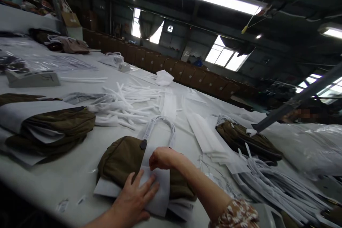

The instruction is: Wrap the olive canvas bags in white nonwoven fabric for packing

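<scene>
An olive-brown handbag (121, 158) lies on the table in front of me, its handle (160, 119) wrapped in clear or white film and pointing away from me. Across the bag's middle runs a white sheet (157, 199), and more white sheet edges stick out beneath the bag. My left hand (137, 199) rests flat on the sheet with fingers spread. Just beyond it, my right hand (164, 157) is bent over the upper part of the sheet, fingers curled down. The fingertips are partly hidden, so whatever they may pinch does not show.
More olive bags with white sheets (61, 121) are stacked at left, and another bag (245, 139) lies at right. White padded strips (128, 103), folded white sheets (205, 137) and wrapped handles (275, 185) cover parts of the table. A slanted metal post (296, 101) rises at right.
</scene>
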The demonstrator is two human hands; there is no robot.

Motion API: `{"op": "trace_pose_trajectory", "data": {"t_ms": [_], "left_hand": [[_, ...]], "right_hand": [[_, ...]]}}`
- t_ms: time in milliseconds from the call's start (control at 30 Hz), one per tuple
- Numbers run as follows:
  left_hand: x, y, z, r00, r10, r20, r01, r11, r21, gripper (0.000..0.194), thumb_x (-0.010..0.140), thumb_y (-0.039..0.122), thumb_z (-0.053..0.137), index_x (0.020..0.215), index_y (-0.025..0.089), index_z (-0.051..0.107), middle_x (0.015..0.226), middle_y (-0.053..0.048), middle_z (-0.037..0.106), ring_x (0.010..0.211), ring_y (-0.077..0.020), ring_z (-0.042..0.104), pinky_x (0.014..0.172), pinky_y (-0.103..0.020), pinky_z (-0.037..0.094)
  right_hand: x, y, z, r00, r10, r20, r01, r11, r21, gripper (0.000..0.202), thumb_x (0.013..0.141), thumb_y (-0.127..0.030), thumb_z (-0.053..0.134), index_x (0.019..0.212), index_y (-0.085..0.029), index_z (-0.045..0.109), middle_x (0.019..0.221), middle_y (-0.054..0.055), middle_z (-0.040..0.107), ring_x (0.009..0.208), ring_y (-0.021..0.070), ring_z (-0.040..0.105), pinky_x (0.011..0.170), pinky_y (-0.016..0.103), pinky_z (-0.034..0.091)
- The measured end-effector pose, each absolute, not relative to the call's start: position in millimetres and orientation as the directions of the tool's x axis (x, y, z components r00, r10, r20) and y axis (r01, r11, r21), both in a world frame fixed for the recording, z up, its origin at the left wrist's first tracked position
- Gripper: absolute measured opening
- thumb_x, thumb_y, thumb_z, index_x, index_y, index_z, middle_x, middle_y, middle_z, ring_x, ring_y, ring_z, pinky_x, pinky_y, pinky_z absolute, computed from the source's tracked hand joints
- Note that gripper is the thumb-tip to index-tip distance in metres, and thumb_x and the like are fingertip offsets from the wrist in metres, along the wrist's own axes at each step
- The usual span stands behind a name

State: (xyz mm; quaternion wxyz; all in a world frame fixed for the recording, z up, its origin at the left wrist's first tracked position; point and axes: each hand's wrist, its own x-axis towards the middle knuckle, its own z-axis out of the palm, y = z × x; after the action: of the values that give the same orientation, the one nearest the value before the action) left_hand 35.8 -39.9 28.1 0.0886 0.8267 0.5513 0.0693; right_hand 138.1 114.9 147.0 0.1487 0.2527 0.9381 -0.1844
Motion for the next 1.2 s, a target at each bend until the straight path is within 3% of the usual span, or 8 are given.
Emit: {"op": "trace_pose_trajectory", "data": {"t_ms": [133, 233, 367, 500, 633, 867, 1100, 1200], "left_hand": [[38, -36, 22, 0.376, 0.927, 0.000, 0.900, -0.365, 0.236, 0.102, 0.061, 0.031, 0.085, 0.144, 0.038, 0.027, 0.153, -0.005, 0.027, 0.135, -0.0482, 0.025, 0.100, -0.074, 0.025], [38, -35, 18, 0.382, 0.924, -0.018, 0.896, -0.366, 0.250, 0.103, 0.059, 0.031, 0.086, 0.144, 0.039, 0.028, 0.153, -0.006, 0.027, 0.134, -0.0500, 0.025, 0.099, -0.075, 0.026], [37, -33, 13, 0.401, 0.916, -0.017, 0.886, -0.384, 0.262, 0.107, 0.059, 0.028, 0.086, 0.145, 0.039, 0.024, 0.153, -0.007, 0.025, 0.133, -0.0513, 0.026, 0.098, -0.075, 0.028], [37, -33, 13, 0.400, 0.917, -0.016, 0.888, -0.383, 0.253, 0.109, 0.058, 0.027, 0.087, 0.145, 0.040, 0.023, 0.154, -0.006, 0.024, 0.133, -0.0514, 0.026, 0.099, -0.074, 0.029], [40, -34, 16, 0.389, 0.921, -0.030, 0.899, -0.372, 0.232, 0.108, 0.056, 0.024, 0.087, 0.145, 0.038, 0.027, 0.153, -0.005, 0.026, 0.133, -0.0512, 0.025, 0.099, -0.075, 0.028], [42, -36, 17, 0.382, 0.924, 0.000, 0.913, -0.377, 0.157, 0.108, 0.054, 0.019, 0.088, 0.143, 0.039, 0.030, 0.152, -0.005, 0.029, 0.132, -0.0499, 0.029, 0.098, -0.073, 0.030], [43, -36, 3, 0.366, 0.925, 0.103, 0.916, -0.378, 0.137, 0.111, 0.048, 0.016, 0.089, 0.141, 0.039, 0.034, 0.147, -0.004, 0.040, 0.127, -0.0519, 0.035, 0.095, -0.074, 0.030], [37, -35, -6, 0.419, 0.898, 0.134, 0.887, -0.436, 0.151, 0.106, 0.057, 0.029, 0.087, 0.145, 0.036, 0.028, 0.147, -0.008, 0.041, 0.124, -0.0512, 0.040, 0.093, -0.073, 0.032]], "right_hand": [[120, 116, 137, -0.827, 0.374, -0.420, 0.503, 0.826, -0.255, 0.023, 0.064, -0.006, 0.071, 0.067, -0.029, 0.075, 0.063, -0.008, 0.069, 0.052, 0.0086, 0.053, 0.050, 0.020, 0.033], [116, 119, 146, -0.831, 0.344, -0.437, 0.490, 0.825, -0.282, 0.022, 0.067, -0.008, 0.069, 0.070, -0.028, 0.075, 0.065, -0.008, 0.069, 0.054, 0.0081, 0.054, 0.051, 0.019, 0.035], [125, 126, 165, -0.870, 0.237, -0.432, 0.431, 0.790, -0.436, 0.014, 0.080, -0.022, 0.063, 0.088, -0.025, 0.074, 0.072, -0.007, 0.070, 0.060, 0.0064, 0.058, 0.058, 0.014, 0.039], [140, 128, 165, -0.867, 0.221, -0.446, 0.460, 0.699, -0.548, 0.018, 0.083, -0.017, 0.058, 0.093, -0.019, 0.073, 0.077, -0.003, 0.071, 0.064, 0.0076, 0.060, 0.060, 0.014, 0.042], [145, 127, 151, -0.809, 0.242, -0.536, 0.507, 0.750, -0.425, 0.019, 0.081, -0.015, 0.059, 0.094, -0.019, 0.073, 0.083, -0.003, 0.073, 0.069, 0.0081, 0.062, 0.061, 0.014, 0.042], [120, 129, 142, -0.754, 0.255, -0.605, 0.479, 0.844, -0.241, 0.014, 0.078, -0.024, 0.063, 0.089, -0.023, 0.073, 0.078, -0.003, 0.072, 0.062, 0.0099, 0.060, 0.054, 0.018, 0.040], [100, 113, 123, -0.743, 0.310, -0.593, 0.403, 0.915, -0.027, 0.014, 0.073, -0.023, 0.064, 0.082, -0.019, 0.074, 0.076, 0.006, 0.072, 0.066, 0.0205, 0.064, 0.053, 0.027, 0.043], [101, 107, 120, -0.762, 0.340, -0.552, 0.400, 0.917, 0.012, 0.014, 0.074, -0.024, 0.063, 0.082, -0.016, 0.072, 0.076, 0.009, 0.071, 0.069, 0.0230, 0.065, 0.055, 0.029, 0.044]]}}
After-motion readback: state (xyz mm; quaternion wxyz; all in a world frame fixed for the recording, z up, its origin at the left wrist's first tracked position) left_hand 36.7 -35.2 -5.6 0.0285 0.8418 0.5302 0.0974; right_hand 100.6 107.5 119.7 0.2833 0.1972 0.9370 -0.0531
